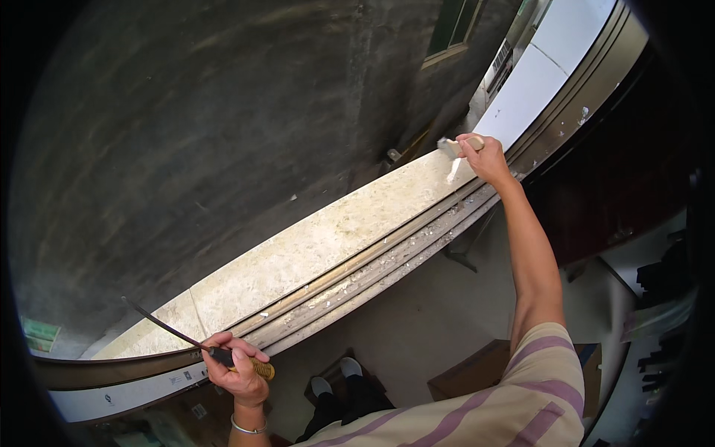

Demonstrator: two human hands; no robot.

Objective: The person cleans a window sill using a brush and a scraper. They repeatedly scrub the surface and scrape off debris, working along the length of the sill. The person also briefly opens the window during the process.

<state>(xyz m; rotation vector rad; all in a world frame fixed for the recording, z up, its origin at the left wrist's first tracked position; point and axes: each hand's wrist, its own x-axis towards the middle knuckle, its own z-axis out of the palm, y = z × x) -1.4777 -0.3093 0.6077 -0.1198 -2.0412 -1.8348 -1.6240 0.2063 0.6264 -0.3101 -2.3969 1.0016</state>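
Note:
My right hand (487, 158) grips the wooden handle of a flat paintbrush (466, 146) at the far right end of the pale stone ledge (329, 230) outside the window. The bristles point left, over the ledge's outer edge; whether they touch it I cannot tell. At the lower left, my left hand (240, 371) holds a screwdriver (258, 369) by its yellow and black handle. Its long dark shaft slants up and left across the ledge. Between the hands runs the window's metal sill track (357, 282), its grooves strewn with white flakes and grit.
A window frame jamb (570, 98) rises at right, with another frame (128, 391) at lower left. Beyond the ledge is a drop beside a dark wall (223, 123). A cardboard box (469, 371) stands on the floor behind me. My feet (335, 374) are below the sill.

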